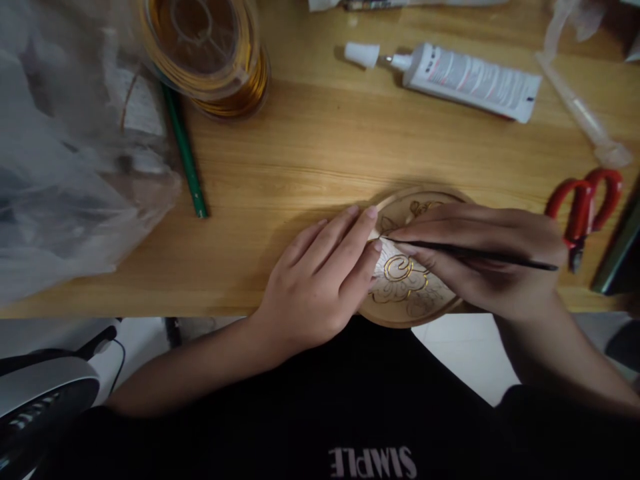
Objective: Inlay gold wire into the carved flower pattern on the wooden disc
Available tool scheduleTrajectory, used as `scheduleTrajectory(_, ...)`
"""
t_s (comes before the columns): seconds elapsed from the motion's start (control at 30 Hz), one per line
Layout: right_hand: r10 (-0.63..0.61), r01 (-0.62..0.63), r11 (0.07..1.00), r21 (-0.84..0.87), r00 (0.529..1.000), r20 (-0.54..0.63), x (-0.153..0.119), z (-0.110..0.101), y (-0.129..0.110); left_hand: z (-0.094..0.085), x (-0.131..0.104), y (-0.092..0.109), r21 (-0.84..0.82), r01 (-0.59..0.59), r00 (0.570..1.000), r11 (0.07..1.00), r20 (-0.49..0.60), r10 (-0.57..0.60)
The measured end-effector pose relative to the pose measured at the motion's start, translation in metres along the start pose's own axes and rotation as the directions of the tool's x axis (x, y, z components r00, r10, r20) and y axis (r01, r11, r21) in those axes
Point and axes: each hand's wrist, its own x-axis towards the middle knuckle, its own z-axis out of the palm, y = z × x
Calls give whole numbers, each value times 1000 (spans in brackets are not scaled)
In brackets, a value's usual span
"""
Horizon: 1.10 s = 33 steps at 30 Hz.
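A round wooden disc (400, 313) with a raised rim lies at the table's front edge, partly under both hands. Its face carries pencil-like line drawings and a curled gold wire outline (399, 268) beside a white patch. My left hand (320, 280) rests flat over the disc's left side, fingers extended and fingertips near the white patch. In my right hand (480, 250) is a thin dark tool (470, 252), pinched between the fingers, its tip touching or just above the disc near my left fingertips.
A gold wire spool (235, 87) and a green stick (184, 153) are at the upper left, beside plastic bags (65, 167). An uncapped tube (470, 80) lies at the upper right, near a clear dropper (575, 107). Red-handled cutters (580, 207) sit right of my right hand.
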Motion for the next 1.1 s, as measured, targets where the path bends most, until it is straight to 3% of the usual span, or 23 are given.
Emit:
scheduleTrajectory(0.37, 26, -29, 999, -37, 997, -76, -15, -1, -2, 8, -8, 1, -41, 12, 999, 999, -31, -13)
scheduleTrajectory(0.5, -14, 8, 998, -70, 997, -82, -15, 1, 0, 10, -7, 1, -16, 5, 999, 1000, -36, -5)
scheduleTrajectory(0.7, 21, -25, 999, -43, 996, -84, -12, 2, -1, 11, -6, 0, 10, -26, 996, 1000, -83, 27)
scheduleTrajectory(1.1, 67, -67, 998, 11, 995, -77, -9, 1, -4, 1, 0, 1, 70, -21, 999, 997, 32, 19)
